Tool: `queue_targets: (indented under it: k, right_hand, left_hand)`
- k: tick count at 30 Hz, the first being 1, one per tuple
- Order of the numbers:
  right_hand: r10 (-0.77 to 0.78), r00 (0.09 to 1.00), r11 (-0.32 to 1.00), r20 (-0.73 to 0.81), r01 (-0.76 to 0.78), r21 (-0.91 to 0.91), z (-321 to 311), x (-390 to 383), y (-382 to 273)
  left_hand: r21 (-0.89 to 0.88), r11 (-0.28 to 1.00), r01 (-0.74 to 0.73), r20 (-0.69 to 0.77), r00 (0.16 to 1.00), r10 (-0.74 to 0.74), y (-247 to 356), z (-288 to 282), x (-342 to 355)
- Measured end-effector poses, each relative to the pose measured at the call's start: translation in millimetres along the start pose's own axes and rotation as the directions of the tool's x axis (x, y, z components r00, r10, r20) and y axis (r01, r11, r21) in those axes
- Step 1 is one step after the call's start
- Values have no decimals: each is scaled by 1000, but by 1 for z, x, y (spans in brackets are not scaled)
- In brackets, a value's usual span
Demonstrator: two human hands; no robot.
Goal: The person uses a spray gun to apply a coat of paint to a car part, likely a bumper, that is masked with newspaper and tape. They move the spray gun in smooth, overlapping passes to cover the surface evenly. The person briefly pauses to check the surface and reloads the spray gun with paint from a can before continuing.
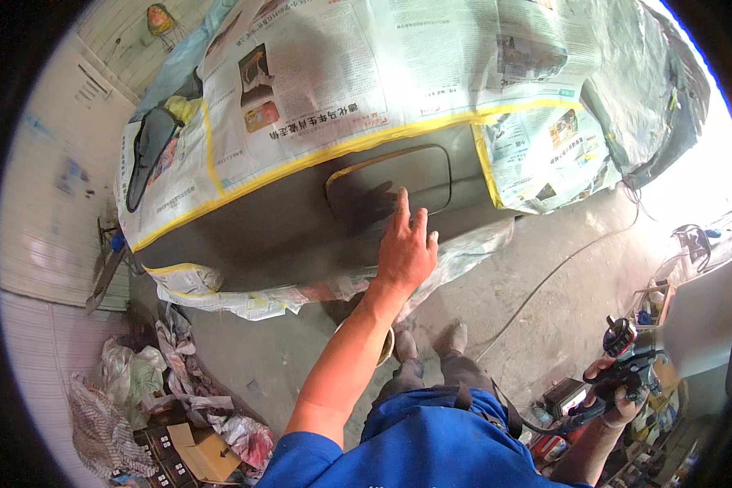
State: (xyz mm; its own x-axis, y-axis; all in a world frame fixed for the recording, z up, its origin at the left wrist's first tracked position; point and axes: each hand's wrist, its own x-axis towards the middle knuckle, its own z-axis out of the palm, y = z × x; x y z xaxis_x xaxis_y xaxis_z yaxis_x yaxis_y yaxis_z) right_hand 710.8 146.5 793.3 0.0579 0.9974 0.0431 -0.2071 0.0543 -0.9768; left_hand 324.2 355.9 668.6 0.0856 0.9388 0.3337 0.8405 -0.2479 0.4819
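Smooth, dark panel (260, 215) is curving across centre-left, prob. stiff, easily marred; yellow tape (301, 166) is edging thin, creased newspaper (317, 73) above. L hand (407, 252) is reaching over the panel's rounded-square flap (427, 169), fingers spread, gripping nothing; can't tell if touching. Lower R, flexible hose (555, 428) is trailing toward black spray gun (633, 372); R hand (622, 411) is gripping it: rigid, prob. top-heavy w/ cup (618, 335), best taken below that.

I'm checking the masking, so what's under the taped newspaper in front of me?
Below the yellow tape, a dark panel shows, with your left hand in front. Whatever the newspaper itself covers is hidden, so I can't tell.
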Motion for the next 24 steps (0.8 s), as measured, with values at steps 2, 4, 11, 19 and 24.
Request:
queue_targets:
  k: [2,4,11,19,24]
  right_hand:
    - [-14,999,999,-49,12,-30,5,-5,2]
    - [20,999,1000,-45,-21,-21,10,-9,3]
    - [90,994,996,-57,-89,31,18,-3,12]
    - [143,988,989,-60,-140,44,22,12,18]
    - [36,996,999,-84,-34,22,42,5,16]
  left_hand:
    - [86,995,-59,-70,995,65,2,-1,3]
    - [139,989,-54,-85,994,66,3,-4,7]
    - [231,973,22,-80,997,-3,1,-8,27]
    - [203,977,64,-31,998,-59,-11,-7,42]
    - [139,989,40,-1,999,-41,-2,-14,30]
